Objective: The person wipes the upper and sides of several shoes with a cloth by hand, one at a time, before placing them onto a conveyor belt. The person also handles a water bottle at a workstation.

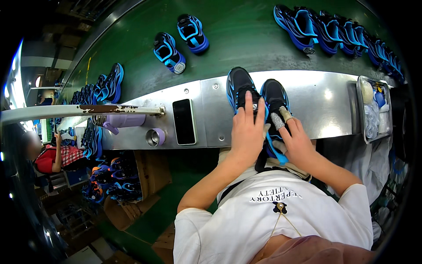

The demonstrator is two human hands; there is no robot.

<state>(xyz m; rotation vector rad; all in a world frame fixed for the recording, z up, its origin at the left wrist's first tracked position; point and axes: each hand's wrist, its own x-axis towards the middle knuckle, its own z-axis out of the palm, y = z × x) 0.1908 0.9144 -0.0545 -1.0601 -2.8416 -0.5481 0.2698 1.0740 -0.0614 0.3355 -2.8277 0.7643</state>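
Observation:
Two black sneakers with bright blue edging lie side by side before me, toes pointing away, across the near edge of the metal ledge. Over the laces of the left sneaker [240, 83] my left hand [246, 136] is laid, its fingers reaching forward and its thumb down the inner side, gripping the shoe. My right hand [296, 143] holds the right sneaker [274, 91] around its lacing and opening. Two of its fingers wear coverings, one grey and one tan. Both palms and forearms hide the heel parts of the shoes.
Sneaker pairs stand on the green belt [237, 31], with a row [334, 33] at right. A phone [183, 121], purple bottle [125, 121], cup lid [154, 137] and metal rail [79, 110] lie left; a tray [373, 108] right. A box [151, 171] of shoes and a co-worker [59, 156] are left.

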